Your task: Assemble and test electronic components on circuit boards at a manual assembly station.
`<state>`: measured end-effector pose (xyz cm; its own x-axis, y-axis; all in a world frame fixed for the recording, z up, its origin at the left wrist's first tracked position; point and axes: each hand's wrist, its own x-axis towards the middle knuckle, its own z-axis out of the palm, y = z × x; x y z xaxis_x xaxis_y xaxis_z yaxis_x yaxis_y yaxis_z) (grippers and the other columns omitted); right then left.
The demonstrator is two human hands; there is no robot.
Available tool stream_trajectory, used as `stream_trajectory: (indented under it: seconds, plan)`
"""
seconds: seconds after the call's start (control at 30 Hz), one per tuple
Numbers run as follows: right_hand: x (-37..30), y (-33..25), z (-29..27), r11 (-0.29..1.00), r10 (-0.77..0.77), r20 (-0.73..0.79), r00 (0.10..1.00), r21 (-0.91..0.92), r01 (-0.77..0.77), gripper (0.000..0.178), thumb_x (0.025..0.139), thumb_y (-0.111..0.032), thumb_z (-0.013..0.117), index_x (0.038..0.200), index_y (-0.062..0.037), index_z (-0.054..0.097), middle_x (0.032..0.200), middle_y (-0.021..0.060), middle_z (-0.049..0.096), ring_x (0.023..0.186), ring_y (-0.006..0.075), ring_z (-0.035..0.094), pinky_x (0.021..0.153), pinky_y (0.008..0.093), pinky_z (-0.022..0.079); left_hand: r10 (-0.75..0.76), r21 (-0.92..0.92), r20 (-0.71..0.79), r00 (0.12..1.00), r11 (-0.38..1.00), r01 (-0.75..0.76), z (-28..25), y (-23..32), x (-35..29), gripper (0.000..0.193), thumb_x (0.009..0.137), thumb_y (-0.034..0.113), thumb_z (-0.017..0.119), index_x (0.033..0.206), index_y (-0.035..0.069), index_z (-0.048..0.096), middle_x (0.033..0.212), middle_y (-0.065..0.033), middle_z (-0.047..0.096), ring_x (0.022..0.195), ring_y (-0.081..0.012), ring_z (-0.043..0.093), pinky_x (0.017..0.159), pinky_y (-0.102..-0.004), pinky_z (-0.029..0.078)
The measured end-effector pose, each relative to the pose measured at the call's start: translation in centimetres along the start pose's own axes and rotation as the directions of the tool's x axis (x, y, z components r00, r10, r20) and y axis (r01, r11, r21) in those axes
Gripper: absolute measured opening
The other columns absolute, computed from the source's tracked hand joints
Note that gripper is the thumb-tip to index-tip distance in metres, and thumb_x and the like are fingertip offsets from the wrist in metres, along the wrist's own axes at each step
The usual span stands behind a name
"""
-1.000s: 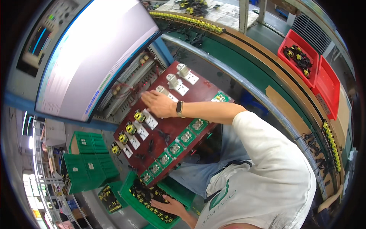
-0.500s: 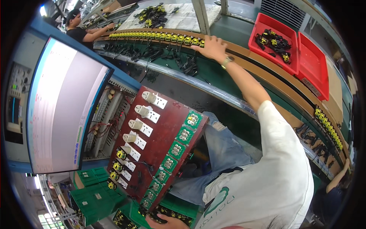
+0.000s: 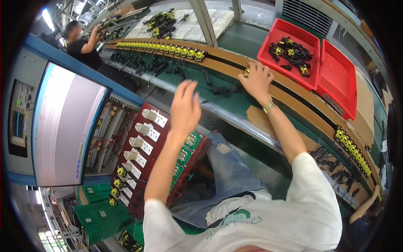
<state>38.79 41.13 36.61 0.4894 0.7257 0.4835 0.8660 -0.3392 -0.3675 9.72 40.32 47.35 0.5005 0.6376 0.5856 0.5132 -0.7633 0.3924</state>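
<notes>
My right hand [image 3: 259, 85] is at the brown rail, its fingers closed round a small yellow-and-black corded unit [image 3: 247, 72]. A black cord [image 3: 226, 90] lies on the green bench just left of that hand. My left hand [image 3: 187, 107] is raised above the red test board [image 3: 156, 145], near the bench edge, fingers stretched out and apart with nothing seen in them. A long row of similar yellow-and-black units [image 3: 168, 49] stands along the rail to the left, cords hanging toward me. White sockets [image 3: 145, 145] and green circuit boards [image 3: 183, 155] sit on the test board.
Two red trays [image 3: 336, 84] stand beyond the rail, one with corded units. More units [image 3: 352, 151] line the rail's right end. A monitor [image 3: 67, 126] and green crates [image 3: 100, 218] are at left. Other people work at far left [image 3: 79, 44] and far right [image 3: 369, 206].
My right hand has slid right along the rail from the row's end, with one unit. My left hand has risen from a dark item below the test board to above it.
</notes>
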Motion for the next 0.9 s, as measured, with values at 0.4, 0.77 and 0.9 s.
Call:
stream_trajectory:
  seconds: [0.4,0.77,0.9]
  plan:
    - [-2.2,2.9,-5.5,0.990,0.028,-0.032,0.999,0.138,-0.023,0.032,0.071,-0.032,0.066,0.089,-0.0067,0.071,0.106,0.0233,0.066,0.096,0.0386,0.055,0.088,0.0570,0.042,0.051,0.623,0.259,0.965,0.755,-0.207,17.7,-22.2,14.9,0.040,0.102,0.032,0.062,0.138,0.019,0.073,0.131,-0.0129,0.072,0.101,-0.0388,0.069,0.077,-0.0555,0.054]
    - [-2.8,4.2,-5.2,0.996,0.080,-0.279,0.957,0.050,-0.068,0.060,0.078,-0.041,0.075,0.118,0.0043,0.068,0.126,0.0275,0.057,0.112,0.0409,0.046,0.095,0.0584,0.035,0.122,0.114,0.499,0.858,0.972,-0.205,20.8,-6.5,14.8,0.053,0.099,0.035,0.073,0.144,0.010,0.064,0.129,-0.0226,0.054,0.108,-0.0450,0.062,0.092,-0.0502,0.052]
    - [-3.4,3.0,-5.2,0.979,0.156,-0.200,0.967,-0.099,-0.179,0.062,0.083,-0.042,0.074,0.126,0.0016,0.066,0.135,0.0280,0.057,0.119,0.0427,0.047,0.096,0.0589,0.037,0.080,0.126,0.524,0.848,0.978,-0.169,21.9,-2.3,14.7,0.054,0.096,0.033,0.074,0.141,0.007,0.062,0.129,-0.0229,0.051,0.106,-0.0456,0.062,0.091,-0.0483,0.052]
